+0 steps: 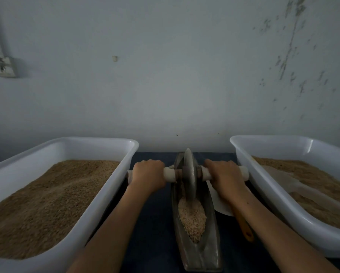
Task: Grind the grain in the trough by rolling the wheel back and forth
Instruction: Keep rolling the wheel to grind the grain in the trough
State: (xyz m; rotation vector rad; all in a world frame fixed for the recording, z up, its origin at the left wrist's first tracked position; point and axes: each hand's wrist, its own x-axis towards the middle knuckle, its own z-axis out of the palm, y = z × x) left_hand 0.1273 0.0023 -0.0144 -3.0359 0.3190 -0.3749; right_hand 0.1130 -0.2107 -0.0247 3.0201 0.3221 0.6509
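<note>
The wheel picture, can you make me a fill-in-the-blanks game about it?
1. The wheel stands in a long, narrow ____.
2. Both hands, left hand and right hand, grip the wheel's ____.
3. The grain in the trough lies on the side ____ to the person.
4. A white ____ of grain sits on each side.

Missing words: trough; handles; nearer; tub

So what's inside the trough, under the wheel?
The trough holds pale crushed grain, heaped at the near end. The wheel stands in the groove farther back; whatever lies beneath and behind it is hidden.
</note>
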